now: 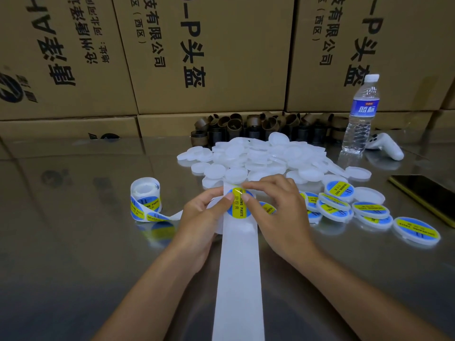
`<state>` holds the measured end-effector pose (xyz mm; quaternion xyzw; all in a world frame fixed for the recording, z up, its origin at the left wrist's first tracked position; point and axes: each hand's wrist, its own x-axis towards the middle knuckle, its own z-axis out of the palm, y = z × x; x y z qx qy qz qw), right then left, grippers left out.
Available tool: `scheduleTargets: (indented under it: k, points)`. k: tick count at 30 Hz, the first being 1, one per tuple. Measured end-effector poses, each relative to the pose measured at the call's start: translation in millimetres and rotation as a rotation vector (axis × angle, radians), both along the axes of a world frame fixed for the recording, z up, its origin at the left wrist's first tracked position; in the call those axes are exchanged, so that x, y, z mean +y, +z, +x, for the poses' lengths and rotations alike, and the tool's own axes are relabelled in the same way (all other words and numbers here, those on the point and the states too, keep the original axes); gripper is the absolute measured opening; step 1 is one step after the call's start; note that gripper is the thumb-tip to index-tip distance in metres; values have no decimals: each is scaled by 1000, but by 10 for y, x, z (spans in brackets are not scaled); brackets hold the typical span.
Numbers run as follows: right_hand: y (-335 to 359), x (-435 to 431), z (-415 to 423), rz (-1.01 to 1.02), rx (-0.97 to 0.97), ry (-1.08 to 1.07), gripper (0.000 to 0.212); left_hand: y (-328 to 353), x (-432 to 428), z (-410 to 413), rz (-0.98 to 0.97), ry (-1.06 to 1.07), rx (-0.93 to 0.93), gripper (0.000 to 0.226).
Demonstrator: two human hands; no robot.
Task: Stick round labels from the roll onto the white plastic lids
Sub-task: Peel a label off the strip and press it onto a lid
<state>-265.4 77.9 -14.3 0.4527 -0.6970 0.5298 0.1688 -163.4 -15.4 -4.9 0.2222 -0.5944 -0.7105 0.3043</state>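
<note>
A blue and yellow round label (238, 205) lies on the white backing strip (238, 279) over a white lid (213, 205) at the table's middle. My left hand (202, 225) holds the lid and strip, its thumb pressing the label's left edge. My right hand (275, 212) pinches the label's upper right edge with thumb and forefinger. The label roll (145, 201) stands to the left, its strip running under my left hand. A heap of bare white lids (261, 158) lies behind. Several labelled lids (369, 210) lie to the right.
Brown cardboard cores (258, 125) are piled behind the lids. A water bottle (360, 116) and a white controller (385, 145) stand at the back right, a phone (426, 195) at the right edge. Cardboard boxes (209, 57) wall the back of the shiny metal table (73, 242).
</note>
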Motion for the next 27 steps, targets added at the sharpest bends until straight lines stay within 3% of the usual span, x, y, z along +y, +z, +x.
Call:
scheduleTargets:
  k: [8, 16, 23, 27]
  points:
    - [36, 40, -13, 50, 37, 4, 17, -3, -3, 11, -34, -26, -32, 19]
    - [41, 27, 1, -82, 129, -4, 8, 6, 19, 2, -8, -30, 1, 29]
    - [27, 36, 13, -92, 235, -6, 6, -5, 6, 6, 49, -63, 27, 22]
    - [33, 46, 52, -73, 153, 24, 7, -15, -8, 1, 44, -36, 13, 19]
